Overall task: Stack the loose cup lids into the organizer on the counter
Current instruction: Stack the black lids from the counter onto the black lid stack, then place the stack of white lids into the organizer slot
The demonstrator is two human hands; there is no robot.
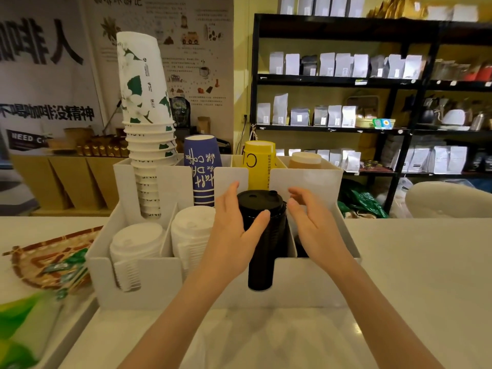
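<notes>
A white organizer [165, 286] stands on the counter in front of me. Its front row holds two stacks of white lids [137, 242] [191, 230] and a tall stack of black lids [262, 235] in the third slot. My left hand [234, 235] wraps the left side of the black stack, thumb across its front just under the top lid. My right hand [316, 227] hovers just right of the stack with fingers spread, holding nothing. Behind, the back row holds white floral cups [145, 102], blue cups [203, 171], yellow cups [259, 163] and a brown cup [306, 159].
A woven tray [48, 259] with green packets lies on the counter at the left. A green and white item [18, 328] is blurred at the near left. Black shelves [372, 81] with bags stand behind. White counter [412, 262] extends to the right.
</notes>
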